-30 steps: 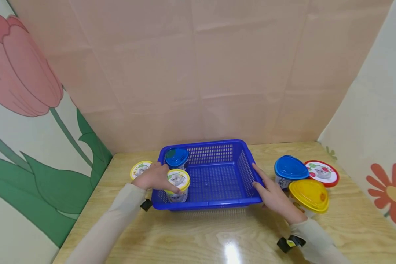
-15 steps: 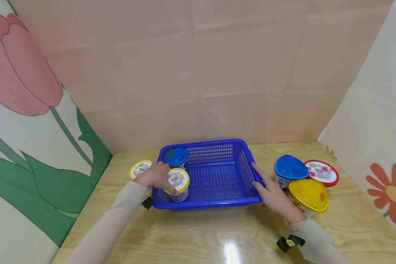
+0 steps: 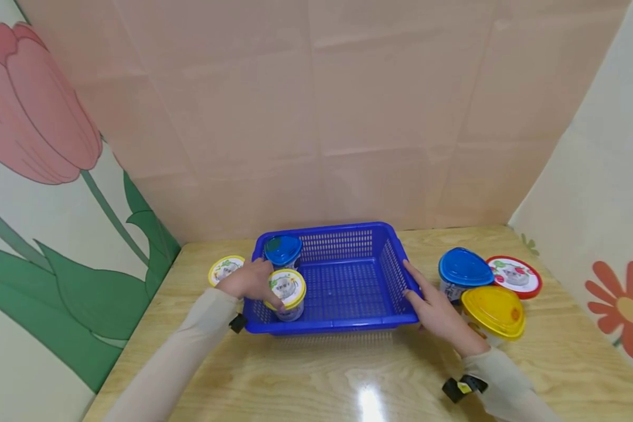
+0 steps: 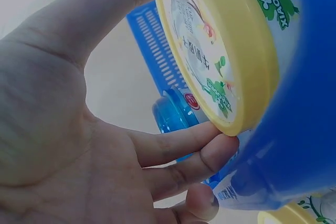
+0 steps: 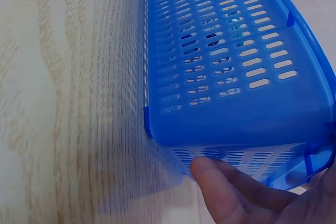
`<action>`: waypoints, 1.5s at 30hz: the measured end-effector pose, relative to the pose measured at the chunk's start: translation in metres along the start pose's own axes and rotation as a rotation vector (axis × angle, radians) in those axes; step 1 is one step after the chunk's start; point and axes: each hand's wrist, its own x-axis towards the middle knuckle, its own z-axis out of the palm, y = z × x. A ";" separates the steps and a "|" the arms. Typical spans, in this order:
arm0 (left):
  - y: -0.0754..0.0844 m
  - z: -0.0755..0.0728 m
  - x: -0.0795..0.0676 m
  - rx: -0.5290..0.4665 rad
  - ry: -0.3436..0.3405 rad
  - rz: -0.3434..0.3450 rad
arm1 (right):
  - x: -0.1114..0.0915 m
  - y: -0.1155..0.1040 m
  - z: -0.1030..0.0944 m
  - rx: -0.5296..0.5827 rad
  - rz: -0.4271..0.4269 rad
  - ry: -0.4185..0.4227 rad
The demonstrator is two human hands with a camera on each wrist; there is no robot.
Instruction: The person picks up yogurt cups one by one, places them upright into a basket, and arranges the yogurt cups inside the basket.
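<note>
My left hand (image 3: 250, 284) reaches over the left rim of a blue plastic basket (image 3: 345, 290) and holds a round white tub with a yellow-rimmed lid (image 3: 286, 286). Its thumb and fingers lie at opposite edges of that lid (image 4: 202, 59) in the left wrist view. The tub stands inside the basket's front left corner, just in front of a blue-lidded tub (image 3: 282, 251). At the basket's right side, my right hand (image 3: 438, 310) grips the rim and wall, fingertips (image 5: 202, 166) against the slotted outside in the right wrist view.
Another yellow-rimmed tub (image 3: 225, 269) stands left of the basket, partly behind my left hand. To the right are a blue-lidded tub (image 3: 464, 269), a red-rimmed tub (image 3: 516, 276) and a yellow-lidded tub (image 3: 493, 310), close to my right forearm. A covered wall (image 3: 316, 146) rises behind the table.
The held tub has shifted slightly back and to the right inside the basket, along with my left hand. My right hand and the basket have stayed put.
</note>
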 end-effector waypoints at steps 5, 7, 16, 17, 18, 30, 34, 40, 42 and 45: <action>0.002 0.000 0.000 0.014 0.004 -0.009 | -0.001 -0.001 0.000 0.006 0.005 -0.004; 0.003 0.000 -0.001 0.014 0.006 -0.014 | 0.000 -0.001 0.000 0.006 0.004 -0.001; 0.000 0.000 -0.004 -0.006 0.027 0.001 | -0.001 -0.001 0.002 -0.001 0.001 0.006; -0.001 0.000 -0.004 -0.005 0.032 0.004 | -0.001 -0.001 0.002 -0.001 0.001 0.008; -0.001 0.001 -0.004 -0.007 0.037 0.007 | -0.001 0.000 0.002 -0.005 -0.001 0.008; -0.012 -0.003 -0.006 -0.129 0.082 0.044 | 0.001 0.001 0.002 -0.010 -0.004 0.016; -0.019 -0.009 -0.010 -0.234 0.104 0.030 | 0.001 0.002 0.003 0.001 0.000 0.010; -0.030 -0.015 -0.017 -0.337 0.164 0.001 | 0.001 0.003 0.002 0.005 0.007 0.011; -0.035 -0.016 -0.020 -0.356 0.187 -0.007 | 0.002 0.004 0.002 0.005 0.006 0.014; -0.043 -0.018 -0.024 -0.371 0.231 -0.023 | 0.002 0.005 0.002 0.002 0.006 0.015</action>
